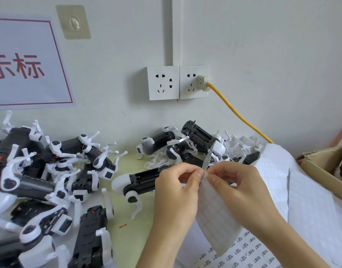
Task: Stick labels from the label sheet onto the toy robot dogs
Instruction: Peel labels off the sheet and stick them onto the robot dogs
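A white label sheet (pixel 214 215) hangs between my two hands near the middle of the view. My left hand (pixel 176 192) pinches its top edge from the left, and my right hand (pixel 238 188) pinches the same edge from the right. A narrow peeled strip (pixel 208 158) sticks up above my fingertips. One black-and-white toy robot dog (pixel 139 182) lies on its back on the green table just left of my left hand, its battery bay facing up. Several more toy dogs (pixel 50 175) are piled at the left.
Another heap of toy dogs (pixel 185 144) and white strip waste (pixel 239 144) lies against the wall. More label sheets (pixel 305 190) drape at the right, printed ones (pixel 249 252) below. A cardboard box (pixel 325 167) stands far right. A yellow cable (pixel 236 113) runs from the wall socket (pixel 178 82).
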`<state>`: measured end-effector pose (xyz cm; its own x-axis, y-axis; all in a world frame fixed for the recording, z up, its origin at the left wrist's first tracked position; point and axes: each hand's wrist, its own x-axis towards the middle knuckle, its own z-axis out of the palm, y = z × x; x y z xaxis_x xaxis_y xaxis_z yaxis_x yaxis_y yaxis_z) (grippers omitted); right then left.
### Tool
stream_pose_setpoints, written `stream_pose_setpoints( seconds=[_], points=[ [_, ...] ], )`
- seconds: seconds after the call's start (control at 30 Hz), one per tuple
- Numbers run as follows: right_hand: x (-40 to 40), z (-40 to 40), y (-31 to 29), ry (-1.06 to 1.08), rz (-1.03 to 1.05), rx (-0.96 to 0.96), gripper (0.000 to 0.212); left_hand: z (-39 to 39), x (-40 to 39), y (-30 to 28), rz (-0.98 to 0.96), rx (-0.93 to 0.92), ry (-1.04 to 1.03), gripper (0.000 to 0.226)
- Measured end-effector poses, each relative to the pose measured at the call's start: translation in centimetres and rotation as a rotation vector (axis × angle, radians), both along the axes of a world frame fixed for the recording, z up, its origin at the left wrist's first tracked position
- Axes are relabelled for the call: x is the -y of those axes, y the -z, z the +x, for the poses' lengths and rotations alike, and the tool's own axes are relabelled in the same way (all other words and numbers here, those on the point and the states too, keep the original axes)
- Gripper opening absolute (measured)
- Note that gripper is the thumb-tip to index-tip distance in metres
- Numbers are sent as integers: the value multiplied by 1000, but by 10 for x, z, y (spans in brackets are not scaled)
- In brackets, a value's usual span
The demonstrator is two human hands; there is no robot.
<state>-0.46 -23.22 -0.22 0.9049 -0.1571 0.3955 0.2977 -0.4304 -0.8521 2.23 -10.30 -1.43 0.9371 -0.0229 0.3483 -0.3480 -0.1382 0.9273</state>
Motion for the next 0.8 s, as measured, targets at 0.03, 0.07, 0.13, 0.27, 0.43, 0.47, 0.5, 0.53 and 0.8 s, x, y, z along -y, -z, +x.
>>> stream_pose_setpoints(
  seconds=[0.03,0.07,0.13,0.27,0.43,0.47,0.5,0.53,0.8],
  points=[
    [0,0,0,4,-5,-5,26,0,0,0,-3,-4,-5,21],
    [1,0,0,6,-10,-7,26,0,1,0,-5,-6,-10,21],
    [1,0,0,6,-22,-3,26,-1,1,-1,-8,-9,-18,21],
    [2,-1,0,27,-38,-10,24,0,2,-1,-21,-20,-63,20],
    [13,4,3,261,-58,-14,27,1,0,-2,-136,-80,-163,22],
    [16,5,5,328,-83,-17,25,0,-1,-2,-158,-97,-168,22],
    [20,5,6,403,-140,-21,23,0,-1,-3,-174,-111,-171,23],
    [21,4,6,486,-246,-23,22,0,-1,-3,-182,-118,-172,23],
    [-9,-6,4,-18,-101,67,35,1,-1,-2,-178,-113,-198,22]
  ],
)
